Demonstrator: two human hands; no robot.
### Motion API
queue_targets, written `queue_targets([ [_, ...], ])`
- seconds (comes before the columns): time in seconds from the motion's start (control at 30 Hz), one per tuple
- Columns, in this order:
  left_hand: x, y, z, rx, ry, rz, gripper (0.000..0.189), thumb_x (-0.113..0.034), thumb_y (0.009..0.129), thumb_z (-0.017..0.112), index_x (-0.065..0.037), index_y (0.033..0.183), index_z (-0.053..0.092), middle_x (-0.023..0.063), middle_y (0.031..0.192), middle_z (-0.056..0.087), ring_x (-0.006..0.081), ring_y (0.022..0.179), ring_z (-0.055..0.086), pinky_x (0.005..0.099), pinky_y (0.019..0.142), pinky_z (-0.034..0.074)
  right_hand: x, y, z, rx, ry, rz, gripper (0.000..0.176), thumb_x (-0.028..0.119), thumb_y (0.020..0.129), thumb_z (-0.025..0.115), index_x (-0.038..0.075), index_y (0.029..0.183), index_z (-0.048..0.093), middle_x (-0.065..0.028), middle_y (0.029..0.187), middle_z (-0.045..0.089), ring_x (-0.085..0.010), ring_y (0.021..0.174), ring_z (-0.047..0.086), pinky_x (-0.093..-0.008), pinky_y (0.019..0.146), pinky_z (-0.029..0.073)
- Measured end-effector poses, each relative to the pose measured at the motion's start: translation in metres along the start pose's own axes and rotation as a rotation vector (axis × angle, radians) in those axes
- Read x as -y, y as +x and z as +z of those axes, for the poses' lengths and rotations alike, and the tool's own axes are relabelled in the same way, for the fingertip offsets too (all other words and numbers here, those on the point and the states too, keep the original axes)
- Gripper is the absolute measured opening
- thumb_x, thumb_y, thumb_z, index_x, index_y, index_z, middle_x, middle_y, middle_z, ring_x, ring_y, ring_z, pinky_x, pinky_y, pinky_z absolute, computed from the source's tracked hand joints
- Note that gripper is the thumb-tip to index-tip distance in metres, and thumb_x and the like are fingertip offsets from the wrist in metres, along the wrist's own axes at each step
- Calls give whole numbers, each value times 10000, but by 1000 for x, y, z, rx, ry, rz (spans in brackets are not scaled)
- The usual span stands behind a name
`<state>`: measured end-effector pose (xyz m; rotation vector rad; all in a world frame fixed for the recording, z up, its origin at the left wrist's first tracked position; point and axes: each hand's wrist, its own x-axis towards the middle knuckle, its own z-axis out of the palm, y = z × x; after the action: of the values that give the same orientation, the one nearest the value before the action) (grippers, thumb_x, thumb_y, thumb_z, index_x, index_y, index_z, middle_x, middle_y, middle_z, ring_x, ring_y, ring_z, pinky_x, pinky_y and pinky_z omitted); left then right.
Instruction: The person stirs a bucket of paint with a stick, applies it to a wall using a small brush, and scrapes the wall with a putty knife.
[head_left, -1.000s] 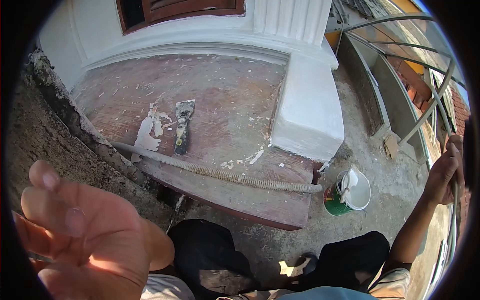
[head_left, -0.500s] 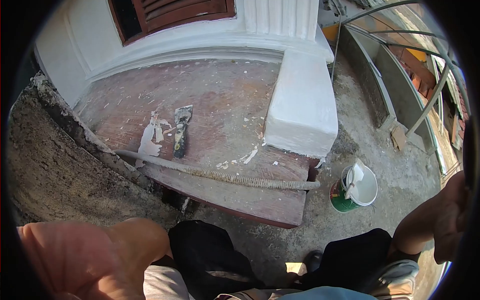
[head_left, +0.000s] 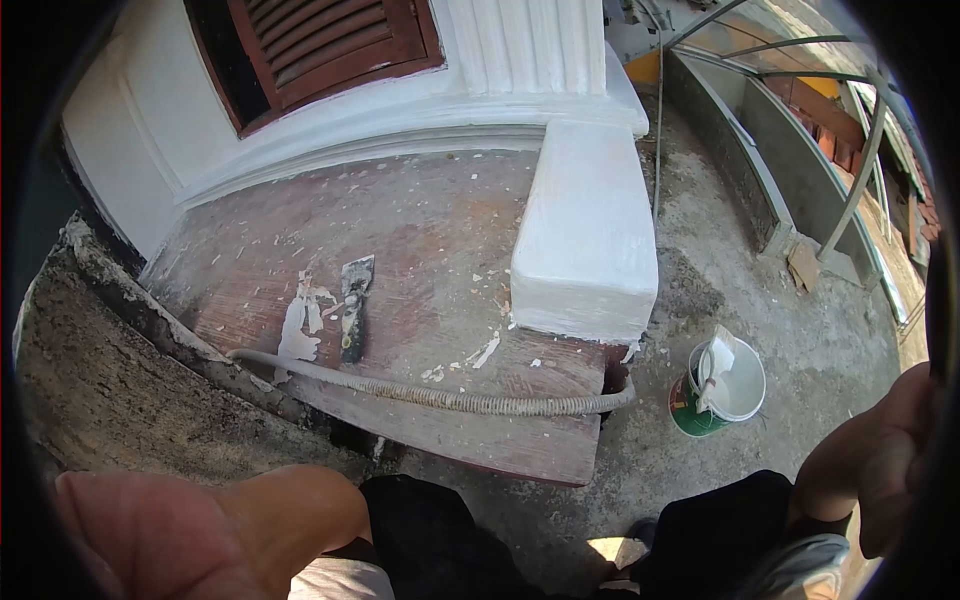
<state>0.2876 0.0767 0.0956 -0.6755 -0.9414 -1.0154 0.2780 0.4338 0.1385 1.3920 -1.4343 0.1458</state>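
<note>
Close to the camera at the lower left is my left hand, palm partly showing, with its fingers out of view. My right hand is at the right edge, its fingers cut off by the dark lens border. I see nothing held in either. Ahead, a worn scraper lies on a reddish ledge, beside peeled white flakes. A ribbed hose crosses the ledge's front. On the floor stands a green and white paint bucket with a white-coated brush resting across it.
A white block rises at the ledge's right end, against a white wall with a brown shutter. A rough, dirty low wall borders the left. Concrete troughs and metal bars line the right.
The view has tilted up and shifted slightly, so the ledge, scraper and bucket appear lower. Both hands stay at the edges of the view.
</note>
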Motion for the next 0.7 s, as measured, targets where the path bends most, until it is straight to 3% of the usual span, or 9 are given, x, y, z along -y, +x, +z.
queue_targets([
  [0.53, 13, -9, 0, -36, -4, -66, 130, -121, 815, 554, -16, 768, 616, 58, 606, 518, 145, 519, 459, 297, 531, 365, -3, -10, 11, -28, 31, 46, 408, 341, 995, 366, 30, 1260, 367, 11, 590, 369, -109, 505, 293, -313, 542, 303],
  [0.7, 43, -8, 12, 20, -35, -183, 128, -105, 804, 562, -8, 741, 617, 64, 599, 529, 148, 508, 472, 290, 505, 368, -20, -26, 3, -69, 42, 215, 452, 334, 996, 361, 10, 1310, 376, -8, 647, 397, -118, 558, 321, -320, 583, 317],
])
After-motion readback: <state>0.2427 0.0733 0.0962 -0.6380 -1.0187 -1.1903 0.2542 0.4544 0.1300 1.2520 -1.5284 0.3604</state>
